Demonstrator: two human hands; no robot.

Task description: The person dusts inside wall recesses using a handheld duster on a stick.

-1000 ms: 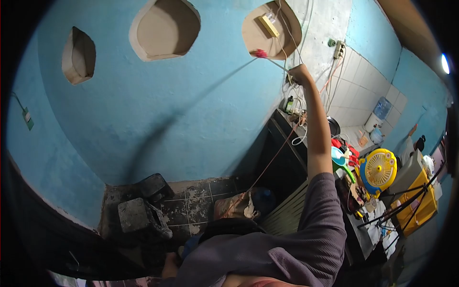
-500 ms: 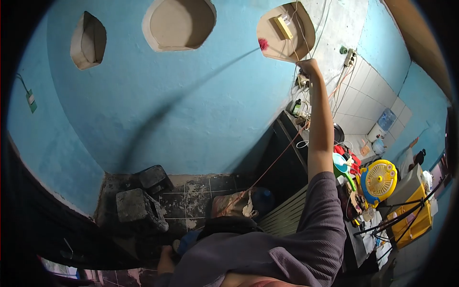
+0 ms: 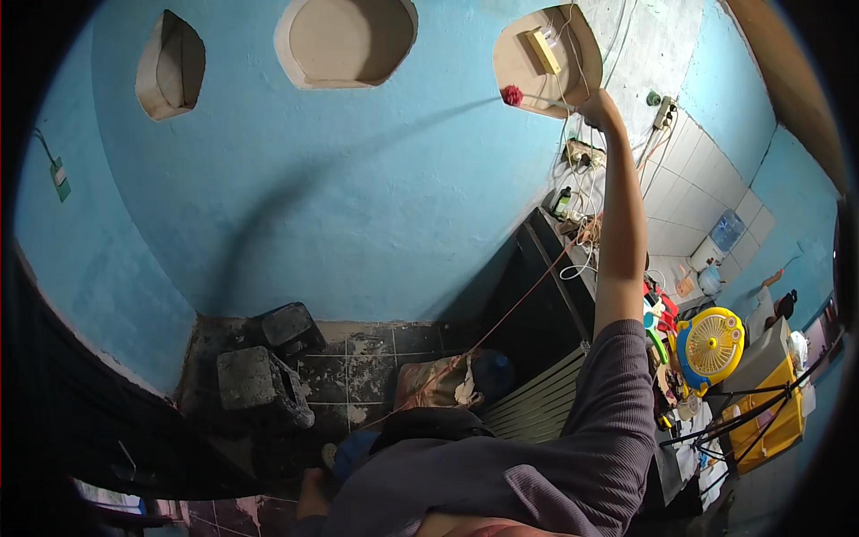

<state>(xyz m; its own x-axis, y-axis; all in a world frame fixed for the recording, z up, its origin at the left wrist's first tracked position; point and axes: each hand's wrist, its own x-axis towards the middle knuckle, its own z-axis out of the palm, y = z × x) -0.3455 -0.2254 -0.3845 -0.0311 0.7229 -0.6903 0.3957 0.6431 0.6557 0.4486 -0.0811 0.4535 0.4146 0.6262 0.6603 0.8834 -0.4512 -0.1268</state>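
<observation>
We're at the reaching step: our right hand (image 3: pixel 601 109), at the lower right edge of the rightmost niche (image 3: pixel 517 55), is closed around a thin stick (image 3: pixel 548 102), its red tuft (image 3: pixel 512 95) at that niche's lower left edge. Moving the tuft calls for a steady wrist, clear of the cord (image 3: pixel 562 91) under the yellow box (image 3: pixel 543 51) inside. Our left hand (image 3: pixel 312 484) hangs far below the niche; we can't tell its grip

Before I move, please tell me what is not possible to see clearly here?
In the head view:
- Right hand: finger grip on the red-tipped stick, hidden by the hand itself.
- Left hand: fingers, too small and dark.
- Middle niche: top, cut off by the upper edge.
- Bottle: label, too small.
</observation>
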